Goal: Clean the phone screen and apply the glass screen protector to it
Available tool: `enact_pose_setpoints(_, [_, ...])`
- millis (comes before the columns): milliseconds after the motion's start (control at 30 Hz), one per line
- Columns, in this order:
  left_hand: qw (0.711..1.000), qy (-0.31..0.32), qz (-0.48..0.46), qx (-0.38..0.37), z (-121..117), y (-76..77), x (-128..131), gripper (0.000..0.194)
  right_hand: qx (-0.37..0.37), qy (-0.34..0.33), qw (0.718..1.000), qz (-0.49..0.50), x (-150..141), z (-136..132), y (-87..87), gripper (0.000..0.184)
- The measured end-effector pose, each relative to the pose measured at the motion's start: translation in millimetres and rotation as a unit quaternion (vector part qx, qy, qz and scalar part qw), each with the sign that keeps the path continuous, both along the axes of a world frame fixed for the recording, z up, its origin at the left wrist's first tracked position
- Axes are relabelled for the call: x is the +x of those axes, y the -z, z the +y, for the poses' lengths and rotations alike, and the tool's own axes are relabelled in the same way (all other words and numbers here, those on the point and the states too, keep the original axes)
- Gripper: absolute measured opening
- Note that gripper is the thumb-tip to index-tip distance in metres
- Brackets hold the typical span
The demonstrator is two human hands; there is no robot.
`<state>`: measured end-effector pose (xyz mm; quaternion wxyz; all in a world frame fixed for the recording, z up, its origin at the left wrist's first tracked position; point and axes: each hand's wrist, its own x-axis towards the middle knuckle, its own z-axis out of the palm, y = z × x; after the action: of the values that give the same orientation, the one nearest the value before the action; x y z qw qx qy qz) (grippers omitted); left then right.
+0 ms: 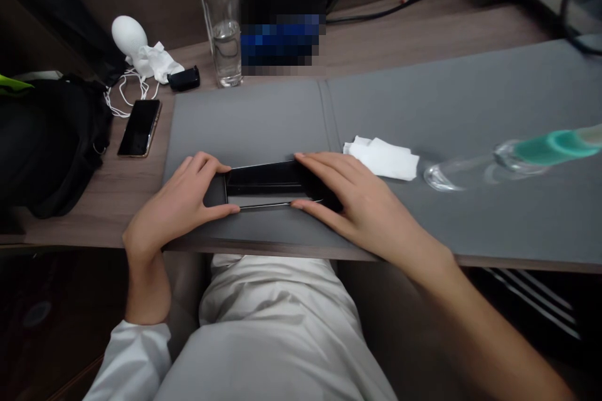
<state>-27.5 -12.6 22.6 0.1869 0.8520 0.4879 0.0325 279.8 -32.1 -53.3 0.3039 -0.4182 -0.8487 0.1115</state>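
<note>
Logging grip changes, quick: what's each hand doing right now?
Left hand: closed, holding the flat black device.
Right hand: closed, holding its other end.

A paper tissue (380,160) lies on the desk mat (470,94) beside the right hand (357,194)

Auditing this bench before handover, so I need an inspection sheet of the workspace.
Surface: grey desk mat over a wood-grain desk.
Job's things: dark flat rectangular device on the mat, thin metal strip along its near edge.
Clutter: smartphone, white tissue, clear bottle on its side, upright glass tumbler, black bag.
Grippers: bare left hand and right hand hold opposite ends of the device.
Cables: thin white cords beside the smartphone; black cable at the desk's far edge.
Surroundings: white sleeve; pixelated patch beside the tumbler.
</note>
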Motion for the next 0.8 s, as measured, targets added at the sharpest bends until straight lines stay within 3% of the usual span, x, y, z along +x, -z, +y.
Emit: enact_pose_setpoints(800, [1.0,0.0,0.007,0.001,0.6,0.0,1.1,0.052,0.0,0.003,1.0,0.003,-0.2,0.0,0.2,0.064])
